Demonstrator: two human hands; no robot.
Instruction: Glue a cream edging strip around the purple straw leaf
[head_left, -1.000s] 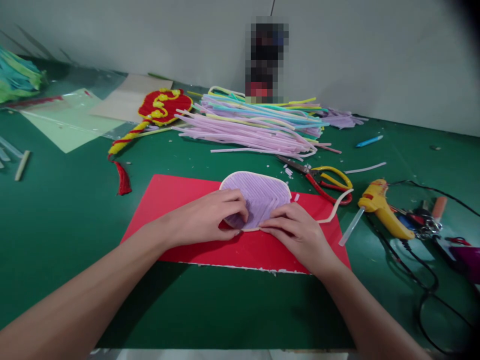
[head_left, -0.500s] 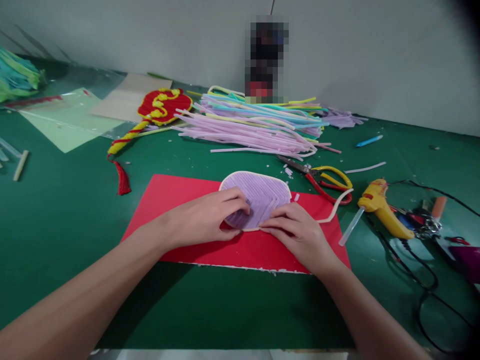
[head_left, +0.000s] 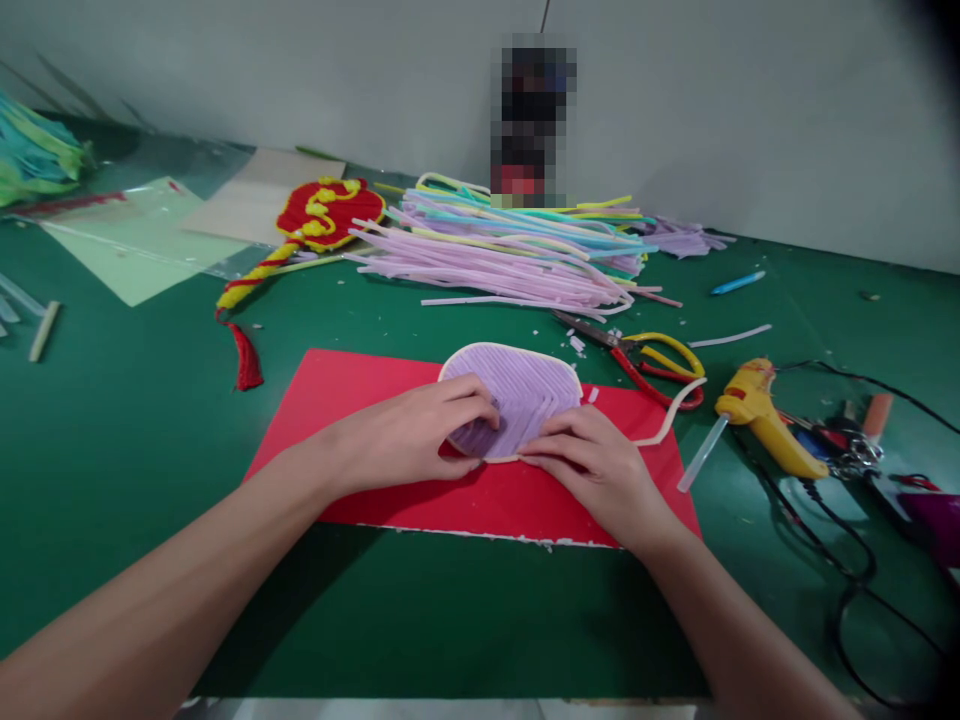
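A rounded lilac panel of pipe cleaners laid side by side lies on a red board, with a cream pipe cleaner around its rim. My left hand is closed over the panel's left side, fingers curled on its face and thumb by the lower edge. At the lower right rim my right hand pinches the cream pipe cleaner against the panel. The strip's loose tail comes out beyond that hand and curls up to the right. My fingertips partly hide the lower rim.
Scissors lie behind the board's right corner. A yellow glue gun with a trailing cord is at the right. Behind are a heap of pipe cleaners and a red-and-yellow fan with a tassel. Plastic-covered sheets lie at the left.
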